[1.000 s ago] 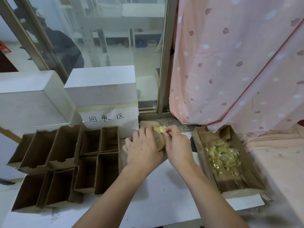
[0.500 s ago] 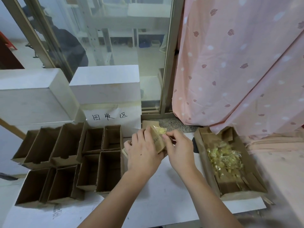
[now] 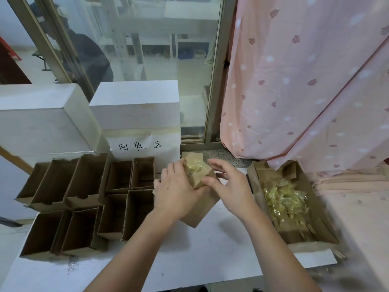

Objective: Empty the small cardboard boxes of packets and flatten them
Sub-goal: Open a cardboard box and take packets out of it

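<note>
My left hand (image 3: 175,189) grips a small brown cardboard box (image 3: 199,175) above the white table, its open top showing yellow packets (image 3: 193,166). My right hand (image 3: 229,186) is beside the box on its right, thumb touching its lower corner, fingers spread and loosely bent. Under the hands lies a flat piece of cardboard (image 3: 200,211). To the right, a larger open cardboard tray (image 3: 255,182) holds a heap of yellow packets (image 3: 284,199).
Several empty open cardboard boxes (image 3: 84,197) stand in rows at the left. Two white blocks (image 3: 134,104) and a labelled white sign (image 3: 141,146) stand behind them. A pink curtain (image 3: 305,81) hangs at right, a glass door behind.
The left hand has tilted and lifted the small box slightly. The right hand has come off the box's top and opened, now touching only with the thumb.
</note>
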Tool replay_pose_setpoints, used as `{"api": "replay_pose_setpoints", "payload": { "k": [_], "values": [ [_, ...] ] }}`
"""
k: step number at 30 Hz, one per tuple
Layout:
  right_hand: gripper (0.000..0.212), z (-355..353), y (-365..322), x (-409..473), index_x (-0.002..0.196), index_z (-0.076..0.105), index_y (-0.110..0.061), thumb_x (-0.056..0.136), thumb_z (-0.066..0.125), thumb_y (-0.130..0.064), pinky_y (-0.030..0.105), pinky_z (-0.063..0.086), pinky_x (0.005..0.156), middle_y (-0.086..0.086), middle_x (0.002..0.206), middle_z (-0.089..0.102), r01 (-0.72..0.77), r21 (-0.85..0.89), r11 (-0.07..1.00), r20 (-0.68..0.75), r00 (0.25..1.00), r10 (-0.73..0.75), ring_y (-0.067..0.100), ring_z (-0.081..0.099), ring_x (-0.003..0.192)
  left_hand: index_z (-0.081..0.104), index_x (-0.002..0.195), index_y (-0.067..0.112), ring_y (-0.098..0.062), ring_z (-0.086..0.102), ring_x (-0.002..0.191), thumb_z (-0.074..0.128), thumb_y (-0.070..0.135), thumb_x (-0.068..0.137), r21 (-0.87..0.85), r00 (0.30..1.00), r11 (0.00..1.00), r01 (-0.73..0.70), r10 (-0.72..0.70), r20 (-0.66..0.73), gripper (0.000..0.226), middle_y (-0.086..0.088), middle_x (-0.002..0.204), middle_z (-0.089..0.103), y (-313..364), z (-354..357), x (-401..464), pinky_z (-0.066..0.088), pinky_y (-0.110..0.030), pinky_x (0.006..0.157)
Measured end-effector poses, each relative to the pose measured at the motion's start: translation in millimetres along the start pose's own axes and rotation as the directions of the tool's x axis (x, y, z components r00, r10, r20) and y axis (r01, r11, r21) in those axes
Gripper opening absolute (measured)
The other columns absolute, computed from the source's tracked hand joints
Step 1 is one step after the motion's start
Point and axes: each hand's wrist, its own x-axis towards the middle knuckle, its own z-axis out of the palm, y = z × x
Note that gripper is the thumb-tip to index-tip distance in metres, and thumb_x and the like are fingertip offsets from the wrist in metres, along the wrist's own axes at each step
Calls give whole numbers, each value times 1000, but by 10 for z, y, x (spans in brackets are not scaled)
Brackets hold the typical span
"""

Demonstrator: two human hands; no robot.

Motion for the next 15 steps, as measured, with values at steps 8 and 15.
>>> {"api": "replay_pose_setpoints", "payload": {
  "k": [8,15],
  "values": [
    [28,61,69,-75,87,68,-46,89,77,-19,13,48,85,-32,102,70,113,-102,988,-148,981,-127,-5,68,99,46,145,28,-13,56,122,81,79,52,-262,961,965,11,62,268,113,12,133,56,-92,-203,83,50,-44,104],
    [22,45,56,-145,117,76,-31,102,60,-27,16,49,81,-28,96,73,134,-101,986,-59,988,-140,-2,68,94,49,142,27,-6,61,110,94,64,59,-349,946,935,53,65,316,101,18,119,61,-278,-264,-16,54,-36,99]
  ]
}}
